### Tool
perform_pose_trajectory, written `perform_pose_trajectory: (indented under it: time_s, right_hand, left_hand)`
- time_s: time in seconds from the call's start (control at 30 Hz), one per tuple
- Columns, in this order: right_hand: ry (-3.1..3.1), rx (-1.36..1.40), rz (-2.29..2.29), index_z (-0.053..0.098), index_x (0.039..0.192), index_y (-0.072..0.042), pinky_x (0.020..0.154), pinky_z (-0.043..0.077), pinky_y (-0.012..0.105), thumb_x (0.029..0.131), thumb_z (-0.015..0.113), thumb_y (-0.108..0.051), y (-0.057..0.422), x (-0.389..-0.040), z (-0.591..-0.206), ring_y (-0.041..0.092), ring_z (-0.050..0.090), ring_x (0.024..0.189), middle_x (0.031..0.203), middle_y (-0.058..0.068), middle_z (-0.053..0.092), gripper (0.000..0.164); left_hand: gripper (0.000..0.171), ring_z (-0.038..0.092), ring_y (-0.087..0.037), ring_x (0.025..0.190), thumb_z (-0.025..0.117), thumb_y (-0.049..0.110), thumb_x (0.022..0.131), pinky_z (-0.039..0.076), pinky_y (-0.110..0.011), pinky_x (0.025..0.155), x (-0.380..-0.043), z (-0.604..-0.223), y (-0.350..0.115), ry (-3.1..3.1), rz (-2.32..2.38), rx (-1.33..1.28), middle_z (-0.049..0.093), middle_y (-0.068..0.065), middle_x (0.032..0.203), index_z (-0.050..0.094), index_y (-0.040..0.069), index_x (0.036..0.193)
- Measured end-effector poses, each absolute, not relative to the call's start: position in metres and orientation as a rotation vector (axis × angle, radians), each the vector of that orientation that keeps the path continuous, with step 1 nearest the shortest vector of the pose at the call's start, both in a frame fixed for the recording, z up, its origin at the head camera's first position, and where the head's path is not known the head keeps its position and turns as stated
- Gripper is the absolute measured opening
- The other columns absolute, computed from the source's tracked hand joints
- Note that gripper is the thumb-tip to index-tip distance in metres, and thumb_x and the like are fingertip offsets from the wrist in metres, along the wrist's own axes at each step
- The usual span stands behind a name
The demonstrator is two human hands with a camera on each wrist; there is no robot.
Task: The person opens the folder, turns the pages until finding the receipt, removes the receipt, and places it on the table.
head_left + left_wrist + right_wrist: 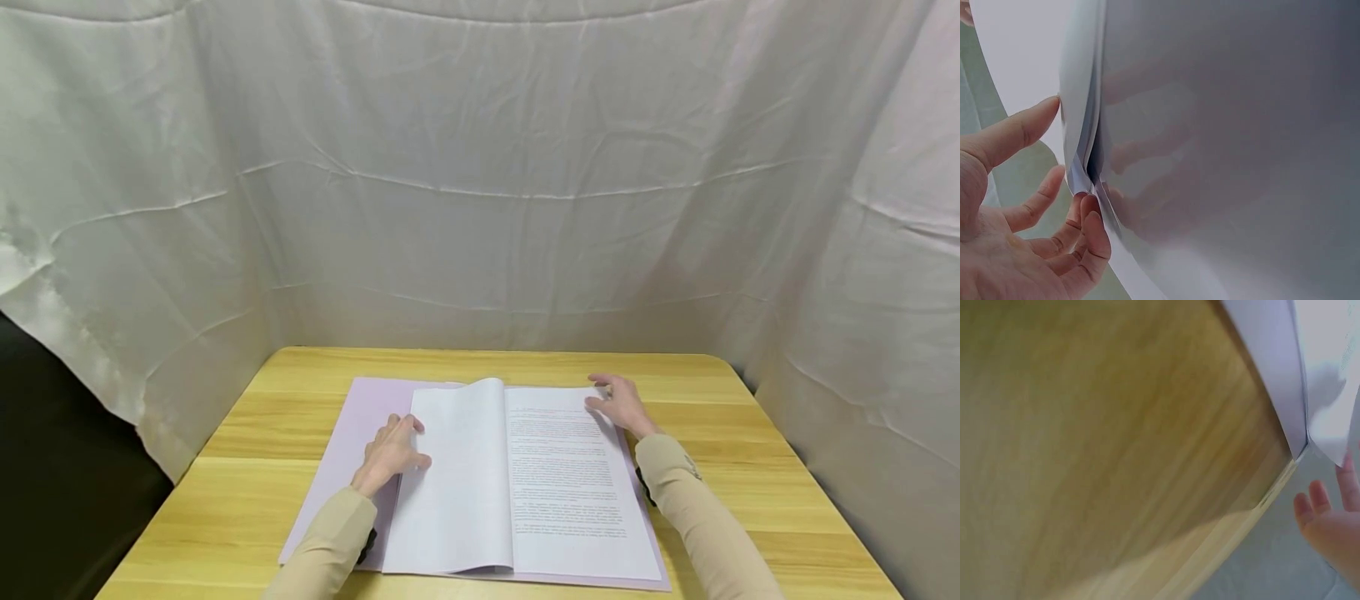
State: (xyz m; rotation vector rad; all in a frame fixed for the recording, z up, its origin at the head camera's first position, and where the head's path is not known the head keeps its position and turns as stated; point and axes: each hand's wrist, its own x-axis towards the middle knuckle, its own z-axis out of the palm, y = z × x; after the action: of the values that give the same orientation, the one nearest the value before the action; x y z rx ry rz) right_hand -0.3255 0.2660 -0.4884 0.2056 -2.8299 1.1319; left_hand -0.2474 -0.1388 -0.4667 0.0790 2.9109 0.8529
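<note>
A stack of white printed sheets [566, 492] lies open in a pale lilac folder [375, 400]. Its left side is a turned-over, blank-looking sheet [457, 483] that bulges near the spine; the right side bears lines of small print. My left hand [392, 454] rests at the outer edge of the left sheets, thumb and fingers spread. In the left wrist view its thumb and bent fingers touch the layered sheet edges [1088, 150]. At the top right corner of the printed page is my right hand [622, 406], thumb and index finger apart. One fingertip [1345, 464] touches the page's raised corner; the thumb is hidden in the right wrist view.
The folder lies on a light wooden table [720, 467] near its front edge. Pale grey curtains [480, 208] hang behind and on both sides. A dark area [60, 467] shows at the far left.
</note>
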Motion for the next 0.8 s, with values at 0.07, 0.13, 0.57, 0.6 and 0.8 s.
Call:
perform_pose_trajectory:
  time_s: [0.07,0.13,0.57,0.6,0.8]
  right_hand:
    - [-2.807,0.162,1.156,0.054,0.137,0.007,0.108,0.044,0.062,0.091,0.068,-0.006,0.265,-0.325,-0.488,0.05,0.052,0.126,0.137,0.034,0.055,0.05]
    - [-2.792,0.108,1.181,0.054,0.138,0.005,0.103,0.047,0.059,0.091,0.067,-0.008,0.265,-0.325,-0.487,0.049,0.054,0.123,0.136,0.034,0.054,0.05]
    - [-2.702,0.06,1.456,0.055,0.135,0.007,0.078,0.056,0.027,0.095,0.069,-0.013,0.263,-0.318,-0.48,0.038,0.072,0.102,0.124,0.033,0.066,0.047]
    - [-2.698,0.055,1.49,0.056,0.135,0.007,0.076,0.055,0.024,0.095,0.069,-0.015,0.263,-0.317,-0.48,0.036,0.073,0.101,0.124,0.033,0.066,0.047]
    - [-2.717,0.069,1.618,0.05,0.143,0.005,0.08,0.054,0.023,0.098,0.067,-0.025,0.262,-0.312,-0.477,0.035,0.069,0.11,0.133,0.031,0.062,0.057]
  left_hand:
    - [0.054,0.057,-0.037,0.101,0.085,0.016,0.074,0.05,-0.061,0.087,-0.248,-0.467,-0.139,2.909,0.852,0.074,0.054,-0.022,0.127,0.061,0.007,0.121]
    - [0.055,0.056,-0.038,0.102,0.085,0.017,0.074,0.05,-0.061,0.087,-0.248,-0.468,-0.138,2.905,0.851,0.065,0.053,-0.023,0.129,0.061,0.007,0.122]
    - [0.065,0.055,-0.038,0.102,0.084,0.013,0.073,0.053,-0.053,0.078,-0.249,-0.467,-0.14,2.902,0.897,0.103,0.051,-0.026,0.13,0.057,0.004,0.131]
    - [0.066,0.055,-0.038,0.103,0.084,0.013,0.073,0.053,-0.053,0.078,-0.249,-0.466,-0.14,2.902,0.907,0.112,0.051,-0.027,0.131,0.057,0.004,0.132]
    - [0.072,0.055,-0.039,0.107,0.085,0.014,0.071,0.053,-0.055,0.085,-0.249,-0.465,-0.141,2.893,0.979,0.14,0.053,-0.026,0.129,0.056,0.002,0.136]
